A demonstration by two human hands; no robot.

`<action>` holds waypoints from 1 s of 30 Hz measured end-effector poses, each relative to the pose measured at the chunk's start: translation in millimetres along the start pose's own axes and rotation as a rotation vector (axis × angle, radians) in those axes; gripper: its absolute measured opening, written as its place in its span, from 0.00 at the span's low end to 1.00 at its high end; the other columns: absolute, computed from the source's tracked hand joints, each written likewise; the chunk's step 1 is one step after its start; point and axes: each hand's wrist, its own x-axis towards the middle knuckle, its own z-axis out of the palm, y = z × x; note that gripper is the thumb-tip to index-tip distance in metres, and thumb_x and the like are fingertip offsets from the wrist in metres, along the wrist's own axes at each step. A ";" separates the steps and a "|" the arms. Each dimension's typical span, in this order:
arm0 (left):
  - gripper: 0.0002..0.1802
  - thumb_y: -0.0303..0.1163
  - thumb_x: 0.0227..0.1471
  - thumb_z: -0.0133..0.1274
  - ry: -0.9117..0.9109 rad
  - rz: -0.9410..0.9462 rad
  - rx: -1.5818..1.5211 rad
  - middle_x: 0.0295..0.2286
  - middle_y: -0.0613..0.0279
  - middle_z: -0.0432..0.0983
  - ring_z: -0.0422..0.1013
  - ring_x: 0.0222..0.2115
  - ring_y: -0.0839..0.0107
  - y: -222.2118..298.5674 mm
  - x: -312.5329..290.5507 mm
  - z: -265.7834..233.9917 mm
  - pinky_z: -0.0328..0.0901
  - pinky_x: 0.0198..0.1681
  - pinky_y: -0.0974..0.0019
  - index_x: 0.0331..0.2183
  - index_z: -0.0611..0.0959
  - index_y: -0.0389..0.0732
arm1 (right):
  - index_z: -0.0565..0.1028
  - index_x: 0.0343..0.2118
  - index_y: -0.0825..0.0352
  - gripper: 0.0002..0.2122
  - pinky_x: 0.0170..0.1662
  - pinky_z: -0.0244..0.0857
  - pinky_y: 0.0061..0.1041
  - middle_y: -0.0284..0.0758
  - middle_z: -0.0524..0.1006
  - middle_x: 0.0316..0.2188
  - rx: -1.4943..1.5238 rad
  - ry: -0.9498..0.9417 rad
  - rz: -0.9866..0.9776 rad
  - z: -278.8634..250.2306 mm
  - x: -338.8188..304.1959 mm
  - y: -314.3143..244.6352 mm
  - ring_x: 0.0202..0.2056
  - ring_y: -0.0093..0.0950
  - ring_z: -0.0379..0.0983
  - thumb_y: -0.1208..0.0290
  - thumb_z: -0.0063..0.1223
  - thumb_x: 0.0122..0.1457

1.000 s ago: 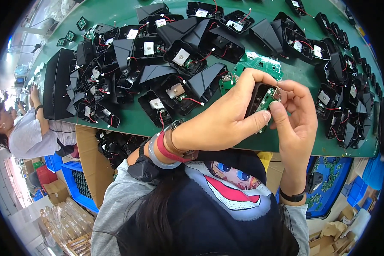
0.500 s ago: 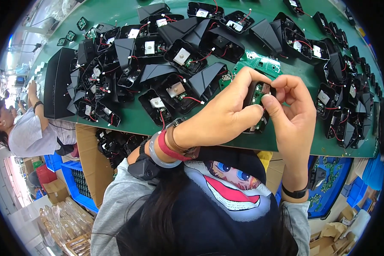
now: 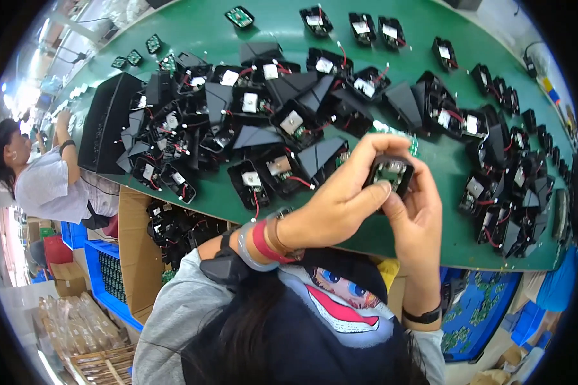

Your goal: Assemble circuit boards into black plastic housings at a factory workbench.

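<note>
A small black plastic housing (image 3: 395, 165) with a green circuit board inside sits between my hands, above the near part of the table. My left hand (image 3: 343, 204) grips its left side, fingers curled over the far edge and thumb on the board's near end. On the other side, my right hand (image 3: 419, 215) wraps its fingers round the housing, its thumb beside the left one. Just beyond the fingers lies a green circuit board (image 3: 398, 130), partly hidden. Left of my hands are black housings (image 3: 281, 168) with metal plates and red wires, touching one another.
A large black box (image 3: 109, 122) stands at the table's left. More housings (image 3: 485, 186) crowd the right side. Below the edge are a cardboard box (image 3: 138, 250) and a blue tray with green boards (image 3: 478, 308). A co-worker (image 3: 48, 173) sits at far left.
My right hand has gone from pinching the housing's far right edge to wrapping round its side. The housing has turned and tilted in my hands. The view now takes in more of the table's far side.
</note>
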 end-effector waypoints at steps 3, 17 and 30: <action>0.22 0.22 0.51 0.40 0.109 0.139 0.084 0.44 0.59 0.63 0.60 0.46 0.74 7.4 -7.0 1.4 0.56 0.52 0.69 0.50 0.62 0.34 | 0.61 0.51 0.74 0.21 0.50 0.59 0.22 0.36 0.68 0.44 -0.027 -0.007 -0.112 14.0 2.2 0.9 0.46 0.23 0.66 0.76 0.52 0.55; 0.25 0.23 0.37 0.50 -0.231 -0.219 1.477 0.30 0.60 0.74 0.69 0.30 0.70 100.2 186.6 -236.6 0.65 0.32 0.64 0.44 0.76 0.43 | 0.70 0.41 0.73 0.10 0.35 0.64 0.17 0.32 0.73 0.29 -0.021 -0.100 0.108 -9.0 -26.6 -8.6 0.31 0.19 0.69 0.78 0.49 0.55; 0.47 0.48 0.39 0.59 -0.203 0.100 1.694 0.43 0.46 0.72 0.69 0.43 0.53 70.4 222.4 -238.7 0.63 0.46 0.56 0.57 0.57 0.44 | 0.70 0.40 0.71 0.13 0.37 0.62 0.15 0.29 0.68 0.31 -0.902 -0.137 -0.124 -46.0 35.4 -100.3 0.34 0.17 0.65 0.79 0.49 0.49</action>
